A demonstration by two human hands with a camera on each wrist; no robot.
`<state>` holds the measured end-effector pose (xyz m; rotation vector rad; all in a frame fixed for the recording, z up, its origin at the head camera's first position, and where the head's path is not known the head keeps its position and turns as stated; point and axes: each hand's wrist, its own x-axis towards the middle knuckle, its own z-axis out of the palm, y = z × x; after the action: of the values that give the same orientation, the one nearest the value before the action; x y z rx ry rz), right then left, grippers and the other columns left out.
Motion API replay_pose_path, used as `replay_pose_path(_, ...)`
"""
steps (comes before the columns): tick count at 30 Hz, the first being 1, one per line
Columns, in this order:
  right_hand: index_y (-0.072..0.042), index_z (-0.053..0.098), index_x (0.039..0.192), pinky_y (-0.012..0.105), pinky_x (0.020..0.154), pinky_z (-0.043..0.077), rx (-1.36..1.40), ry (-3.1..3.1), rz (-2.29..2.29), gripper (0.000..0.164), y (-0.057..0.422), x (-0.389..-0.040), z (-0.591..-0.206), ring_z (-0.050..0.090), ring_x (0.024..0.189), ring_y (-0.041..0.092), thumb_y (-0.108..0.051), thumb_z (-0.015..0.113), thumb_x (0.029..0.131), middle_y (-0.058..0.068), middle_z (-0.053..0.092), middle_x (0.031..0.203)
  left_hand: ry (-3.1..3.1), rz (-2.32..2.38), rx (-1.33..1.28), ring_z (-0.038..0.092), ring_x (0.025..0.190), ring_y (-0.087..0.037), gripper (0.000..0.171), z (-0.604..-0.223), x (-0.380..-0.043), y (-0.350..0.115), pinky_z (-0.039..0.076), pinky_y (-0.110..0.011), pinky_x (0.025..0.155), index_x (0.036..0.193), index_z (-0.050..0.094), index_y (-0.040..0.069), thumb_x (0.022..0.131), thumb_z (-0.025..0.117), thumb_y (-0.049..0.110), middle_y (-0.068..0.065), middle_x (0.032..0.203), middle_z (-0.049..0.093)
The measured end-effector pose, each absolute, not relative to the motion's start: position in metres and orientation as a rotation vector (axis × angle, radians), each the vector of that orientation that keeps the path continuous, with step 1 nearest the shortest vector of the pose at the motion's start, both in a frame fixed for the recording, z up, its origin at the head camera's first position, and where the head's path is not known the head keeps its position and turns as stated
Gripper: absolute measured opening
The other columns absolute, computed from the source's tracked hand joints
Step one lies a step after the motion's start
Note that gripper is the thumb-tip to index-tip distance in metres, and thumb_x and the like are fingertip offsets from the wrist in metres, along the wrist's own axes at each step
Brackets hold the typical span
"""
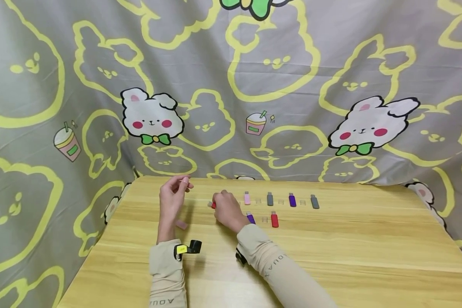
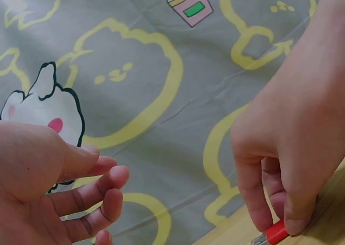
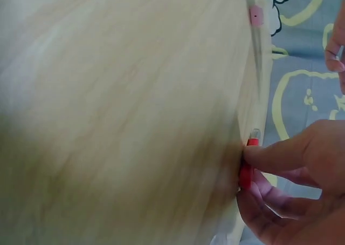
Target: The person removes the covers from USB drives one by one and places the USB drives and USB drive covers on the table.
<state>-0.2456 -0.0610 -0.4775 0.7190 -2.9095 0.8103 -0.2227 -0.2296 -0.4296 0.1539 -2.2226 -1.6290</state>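
My right hand (image 1: 228, 209) pinches a red USB stick (image 2: 277, 232) between thumb and fingers, low over the wooden table (image 1: 350, 244). The stick's pale, see-through-looking end points left in the head view; the hand covers much of its red body. Raised to the left, my left hand (image 1: 172, 194) has loosely bent fingers, with thumb close to forefinger. In the left wrist view, nothing shows between the fingers of that left hand (image 2: 75, 191). Below it, a pink USB stick (image 1: 182, 224) lies on the table, partly hidden by the left wrist.
Right of my right hand, a back row has pink (image 1: 247, 198), grey (image 1: 270, 199), purple (image 1: 292, 199) and grey (image 1: 315, 201) sticks, with clear caps (image 1: 281, 202) between them. Nearer lie a purple stick (image 1: 251, 218), a clear cap (image 1: 265, 219) and a red stick (image 1: 274, 219). A patterned curtain (image 1: 215, 64) hangs behind.
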Motion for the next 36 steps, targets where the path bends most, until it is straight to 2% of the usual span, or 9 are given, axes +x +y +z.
replay_pose_path(3,-0.005,0.07,0.081,0.031,0.067,0.048,0.735,-2.912,0.84,0.022,-0.059,-0.246,-0.477,0.054,0.076,0.019,0.016,0.071,0.077,0.002,0.056,0.076,-2.227,-1.627,0.154,0.065,0.084,-0.029,0.023,-0.43,-0.223,-0.228,0.047,-0.02,0.073,0.116,0.072,-0.001,0.106,0.059,0.015,-0.019,0.092,0.073)
replay_pose_path(5,-0.005,0.069,0.079,0.03,0.066,0.048,0.752,-2.916,0.881,0.022,-0.056,-0.245,-0.476,0.053,0.074,0.017,0.017,0.069,0.077,0.001,0.057,0.075,-2.233,-1.621,0.15,0.065,0.083,-0.027,0.022,-0.43,-0.222,-0.227,0.047,-0.021,0.072,0.116,0.072,0.0,0.106,0.059,0.015,-0.018,0.092,0.073)
replay_pose_path(8,-0.006,0.07,0.08,0.028,0.063,0.047,0.76,-2.916,0.982,0.02,-0.052,-0.241,-0.473,0.053,0.07,0.015,0.014,0.068,0.081,0.0,0.06,0.075,-2.236,-1.611,0.129,0.064,0.08,-0.023,0.022,-0.431,-0.221,-0.227,0.047,-0.02,0.071,0.115,0.072,0.0,0.106,0.059,0.015,-0.017,0.09,0.073)
replay_pose_path(12,-0.006,0.073,0.085,0.027,0.062,0.047,0.765,-2.871,1.199,0.013,-0.041,-0.235,-0.467,0.054,0.068,0.012,0.006,0.07,0.089,-0.001,0.064,0.076,-2.236,-1.6,0.096,0.065,0.08,-0.027,0.02,-0.433,-0.22,-0.226,0.049,-0.021,0.07,0.113,0.072,-0.002,0.105,0.059,0.012,-0.016,0.087,0.073)
replay_pose_path(16,-0.006,0.076,0.093,0.027,0.067,0.053,0.753,-2.812,1.422,0.009,-0.021,-0.228,-0.459,0.06,0.073,0.012,0.002,0.073,0.092,0.002,0.069,0.082,-2.266,-1.615,0.063,0.065,0.083,-0.033,0.019,-0.433,-0.222,-0.221,0.05,-0.022,0.071,0.112,0.072,-0.003,0.105,0.06,0.01,-0.016,0.088,0.073)
replay_pose_path(21,-0.01,0.078,0.096,0.031,0.075,0.058,0.59,-2.758,1.584,0.009,0.008,-0.218,-0.451,0.068,0.084,0.016,-0.001,0.076,0.092,0.001,0.072,0.09,-2.348,-1.612,-0.006,0.066,0.086,-0.035,0.016,-0.431,-0.226,-0.209,0.049,-0.022,0.07,0.109,0.074,0.0,0.103,0.062,0.009,-0.015,0.09,0.074)
replay_pose_path(29,-0.006,0.079,0.096,0.03,0.072,0.059,0.474,-2.627,1.691,0.008,0.042,-0.204,-0.443,0.072,0.083,0.021,-0.002,0.079,0.089,0.007,0.076,0.095,-2.48,-1.537,-0.281,0.068,0.091,-0.039,0.016,-0.434,-0.228,-0.182,0.049,-0.027,0.069,0.105,0.074,-0.001,0.102,0.064,0.01,-0.01,0.09,0.074)
replay_pose_path(36,-0.004,0.079,0.1,0.027,0.071,0.058,0.485,-2.571,1.742,0.01,0.06,-0.205,-0.441,0.073,0.081,0.02,-0.004,0.078,0.091,0.009,0.076,0.097,-2.548,-1.604,-0.477,0.069,0.089,-0.033,0.013,-0.431,-0.226,-0.167,0.052,-0.028,0.072,0.105,0.075,0.004,0.102,0.065,0.012,-0.007,0.095,0.074)
